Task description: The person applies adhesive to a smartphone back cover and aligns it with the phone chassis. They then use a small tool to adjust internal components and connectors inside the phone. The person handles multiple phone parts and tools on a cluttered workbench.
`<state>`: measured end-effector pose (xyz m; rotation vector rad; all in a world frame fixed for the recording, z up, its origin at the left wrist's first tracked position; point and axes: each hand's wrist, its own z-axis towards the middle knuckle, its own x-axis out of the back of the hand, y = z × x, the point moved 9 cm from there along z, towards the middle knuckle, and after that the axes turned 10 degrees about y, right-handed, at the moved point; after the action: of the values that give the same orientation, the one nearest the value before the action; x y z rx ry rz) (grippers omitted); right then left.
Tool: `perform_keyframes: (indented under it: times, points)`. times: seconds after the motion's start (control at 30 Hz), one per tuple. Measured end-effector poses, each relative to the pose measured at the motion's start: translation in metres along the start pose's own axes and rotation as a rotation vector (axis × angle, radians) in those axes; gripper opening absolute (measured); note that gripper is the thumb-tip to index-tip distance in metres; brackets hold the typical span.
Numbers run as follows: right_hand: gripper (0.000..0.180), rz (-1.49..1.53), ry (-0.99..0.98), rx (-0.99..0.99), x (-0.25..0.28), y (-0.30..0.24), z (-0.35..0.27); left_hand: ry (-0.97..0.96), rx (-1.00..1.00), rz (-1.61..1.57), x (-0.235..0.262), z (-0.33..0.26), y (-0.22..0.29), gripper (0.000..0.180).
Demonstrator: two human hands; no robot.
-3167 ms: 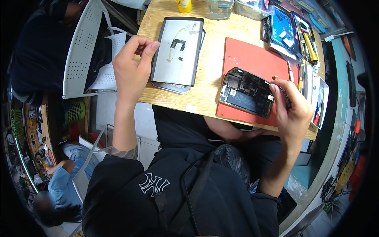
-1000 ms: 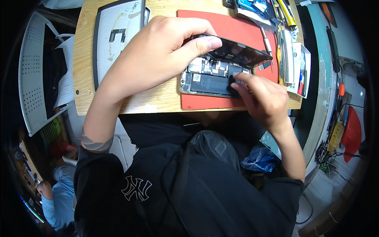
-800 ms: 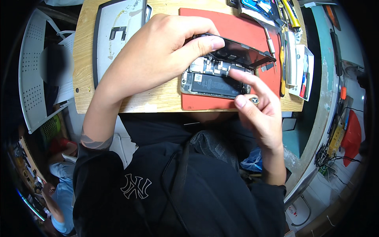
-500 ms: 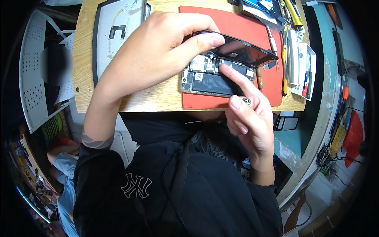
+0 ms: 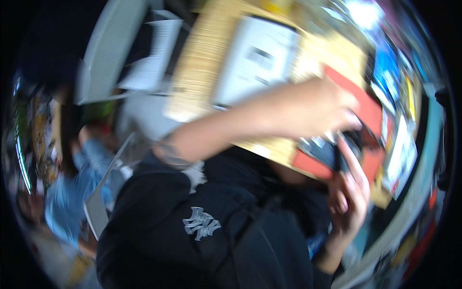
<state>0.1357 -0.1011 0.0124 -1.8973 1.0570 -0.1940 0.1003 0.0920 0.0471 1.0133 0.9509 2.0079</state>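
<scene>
An opened smartphone (image 5: 320, 150) lies on a red mat (image 5: 358, 96), its inside smeared by motion blur. My left hand (image 5: 322, 106) reaches over it from the left, fingers closed on the lifted phone screen (image 5: 371, 138), a dark panel tilted up at the phone's far side. From the lower right comes my right hand (image 5: 350, 192). Its index finger stretches to the phone's inside, and the other fingers are partly bent with nothing between them. Whether that fingertip presses on a part I cannot tell.
Beside the mat on the wooden table (image 5: 192, 82) is a white tray (image 5: 236, 82) with a dark flat part (image 5: 260, 58) on it. Blurred tools and a white box (image 5: 402, 154) line the right side. A person in light blue (image 5: 67, 202) sits at the left.
The whole view has swung, so table, phone and hands now appear farther right, tilted and blurred. My left hand still holds the screen up; my right index finger stays at the phone.
</scene>
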Motion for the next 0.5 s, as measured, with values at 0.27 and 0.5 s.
perform_keyframes:
  times: [0.27,0.5]
  points:
    - [0.072,-0.090,-0.029,0.094,0.032,0.004,0.011,-0.017,0.028,0.107,-0.028,0.010,-0.006,0.036]
    - [0.067,-0.171,0.057,0.021,0.060,0.000,0.001,-0.016,0.017,0.127,-0.036,0.017,-0.019,0.038]
